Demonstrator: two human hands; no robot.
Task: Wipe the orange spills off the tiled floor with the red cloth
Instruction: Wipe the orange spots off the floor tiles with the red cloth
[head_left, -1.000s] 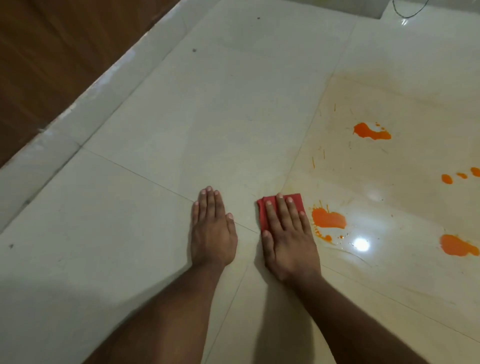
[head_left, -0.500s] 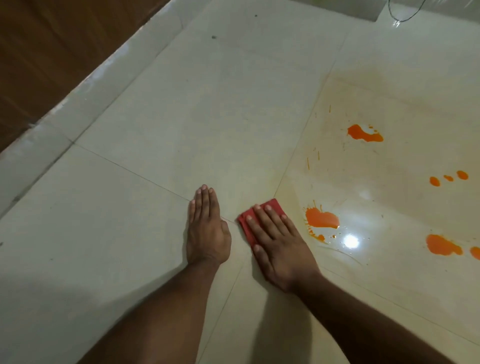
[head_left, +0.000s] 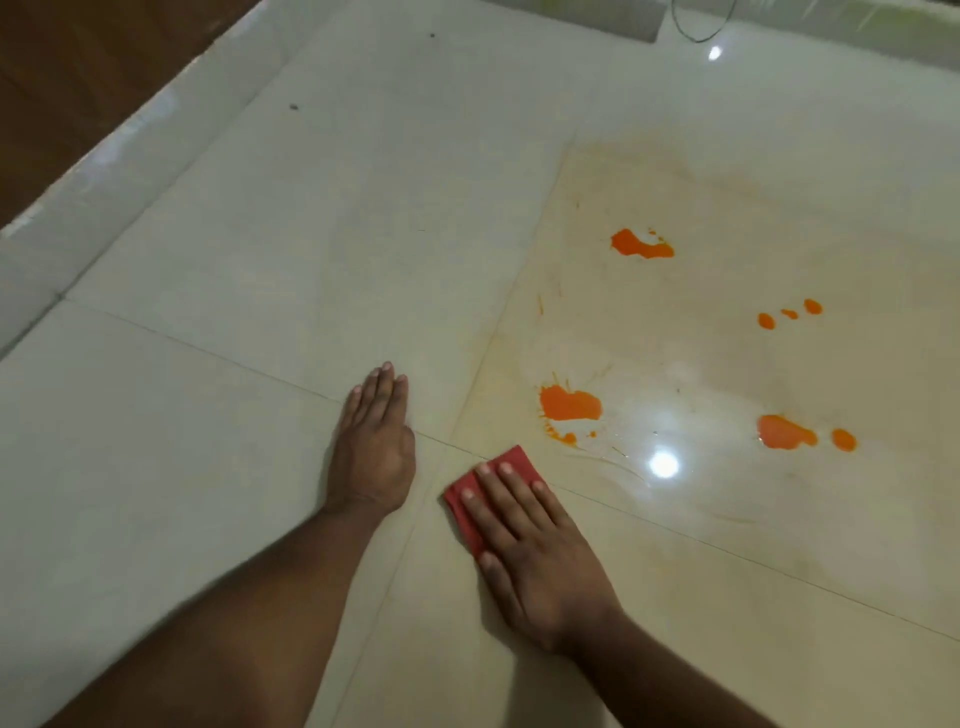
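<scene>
Two bare hands lie flat on a pale tiled floor (head_left: 249, 322). The right hand (head_left: 535, 561) presses a folded red cloth (head_left: 506, 465) against the tile, fingers straight and slightly spread, thumb laid along the cloth's near edge; nothing is curled or pinched. Most of the cloth is hidden beneath the fingers, with its far corner and left edge showing. It sits just over a grout line, at the near-left corner of the stained tile. The left hand (head_left: 374, 452) rests palm down just left of the cloth, fingers straight and together, holding nothing, apart from the cloth.

Beyond the cloth, the nearest orange spill (head_left: 570, 404) is a splash with small drops trailing toward the cloth, near it but not touching. Farther right, a second orange puddle (head_left: 784, 432) lies with a smaller blot (head_left: 843, 439) just beside it. Three small orange drops (head_left: 789, 313) sit in a row farther back, and a longer orange smear (head_left: 641, 245) lies farthest from the hands. A faint yellowish film (head_left: 701, 197) tints the tile around these marks, and a bright reflected light spot (head_left: 664, 464) glares on the wet surface between the near spills. A pale raised border (head_left: 130, 156) runs along the floor's left side, with a dark brown surface (head_left: 78, 67) beyond it. A thin cable loop (head_left: 698, 28) shows at the top edge.
</scene>
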